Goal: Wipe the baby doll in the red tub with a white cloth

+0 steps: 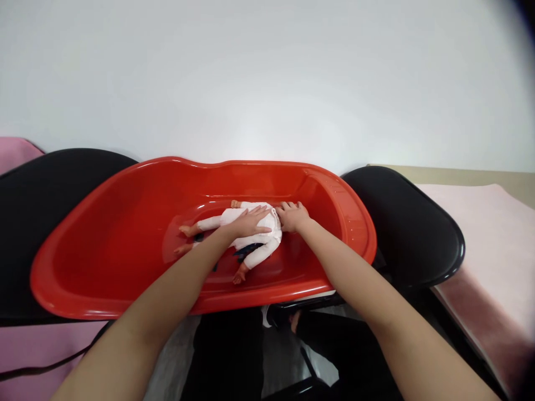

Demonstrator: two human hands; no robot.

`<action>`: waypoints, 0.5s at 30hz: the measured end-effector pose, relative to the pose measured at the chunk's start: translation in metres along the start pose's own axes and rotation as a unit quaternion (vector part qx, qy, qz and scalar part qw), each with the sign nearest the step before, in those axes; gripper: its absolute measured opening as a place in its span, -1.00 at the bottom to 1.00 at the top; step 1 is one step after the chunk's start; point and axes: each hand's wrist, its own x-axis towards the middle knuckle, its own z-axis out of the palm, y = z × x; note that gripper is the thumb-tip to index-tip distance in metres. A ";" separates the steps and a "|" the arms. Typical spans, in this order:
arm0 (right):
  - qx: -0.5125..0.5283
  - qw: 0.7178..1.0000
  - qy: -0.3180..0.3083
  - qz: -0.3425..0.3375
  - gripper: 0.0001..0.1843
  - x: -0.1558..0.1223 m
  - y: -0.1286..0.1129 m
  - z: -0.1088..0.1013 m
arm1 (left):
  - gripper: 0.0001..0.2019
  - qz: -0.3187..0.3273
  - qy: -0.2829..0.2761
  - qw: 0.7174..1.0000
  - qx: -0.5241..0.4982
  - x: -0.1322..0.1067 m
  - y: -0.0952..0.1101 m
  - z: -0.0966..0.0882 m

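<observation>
A baby doll [261, 252] in white clothes lies on its back inside a red plastic baby tub [125, 223]. My left hand [249, 221] rests flat on the doll's chest, fingers stretched out. At the doll's head end my right hand [293, 216] is cupped over the head, fingers curled round it, so the head is hidden. The doll's arms and legs stick out to the left and front.
The tub rests across two black chairs [412, 234], one at each side. Pink cloth lies at the right [493, 245] and far left [16, 151]. A plain white wall rises behind. A black cable [50, 365] runs at lower left.
</observation>
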 end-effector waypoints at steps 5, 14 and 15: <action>0.005 1.000 0.001 -0.008 -0.18 0.001 0.001 0.002 | 0.31 -0.003 -0.073 0.992 0.099 -0.004 -0.007 0.004; -0.004 1.000 -0.006 -0.005 -0.12 0.001 0.001 0.002 | -0.05 -0.010 0.001 0.998 0.061 -0.016 -0.028 0.011; -0.003 1.000 -0.008 -0.003 -0.11 0.001 0.001 0.001 | -0.07 -0.021 -0.002 0.998 0.064 -0.018 -0.031 0.009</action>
